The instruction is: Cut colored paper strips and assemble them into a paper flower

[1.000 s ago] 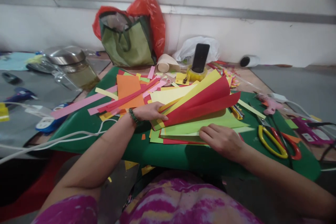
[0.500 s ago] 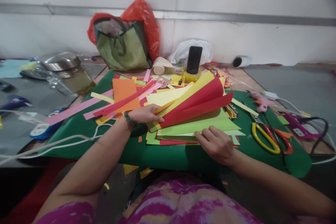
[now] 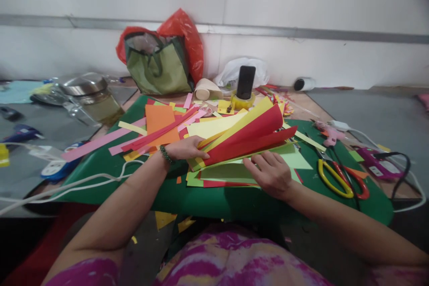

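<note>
My left hand (image 3: 191,148), with a beaded bracelet at the wrist, pinches the left ends of several coloured paper sheets. Red sheets (image 3: 248,140) and a yellow sheet (image 3: 259,109) among them bend upward and fan out to the right. My right hand (image 3: 270,172) is closed, its curled fingers at the front edge of a lime green sheet (image 3: 288,149), which is raised. Below lies a pale green sheet (image 3: 228,173) on top of more green and red paper. My right fingertips are partly hidden.
Yellow-and-red-handled scissors (image 3: 335,181) lie right on the green mat (image 3: 161,194). Paper strips (image 3: 103,140) and an orange sheet (image 3: 160,120) are at left. Behind stand a glass jug (image 3: 97,100), a green bag (image 3: 157,69) and a phone (image 3: 246,81). White cables (image 3: 107,176) cross the left side.
My right hand has moved slightly up and left. The lime green sheet's front edge has risen, uncovering more of the pale green sheet. My left hand keeps its hold.
</note>
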Motion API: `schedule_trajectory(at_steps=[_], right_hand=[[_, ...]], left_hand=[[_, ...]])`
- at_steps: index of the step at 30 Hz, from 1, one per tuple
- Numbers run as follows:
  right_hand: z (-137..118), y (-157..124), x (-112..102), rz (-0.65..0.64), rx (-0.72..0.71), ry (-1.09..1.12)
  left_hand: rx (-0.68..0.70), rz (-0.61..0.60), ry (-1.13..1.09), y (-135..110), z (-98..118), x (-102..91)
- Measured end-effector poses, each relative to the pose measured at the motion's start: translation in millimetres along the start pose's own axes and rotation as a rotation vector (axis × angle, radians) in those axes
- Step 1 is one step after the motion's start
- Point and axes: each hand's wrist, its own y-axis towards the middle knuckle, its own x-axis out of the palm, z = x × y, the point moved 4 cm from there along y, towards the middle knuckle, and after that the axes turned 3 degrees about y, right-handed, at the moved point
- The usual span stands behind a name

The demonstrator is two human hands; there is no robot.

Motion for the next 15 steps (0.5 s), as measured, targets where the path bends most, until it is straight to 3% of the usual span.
schedule_trajectory(at_steps=[8, 15], right_hand=[[10.7, 16.5, 19.1, 0.005, -0.017, -0.039], [11.5, 14.8, 24.4, -0.024, -0.017, 0.016]], left_hand=[[0.059, -0.05, 0.187, -1.8, 11.3, 5.8], [0.017, 0.04, 0.412, -9.8, 25.6, 11.4]])
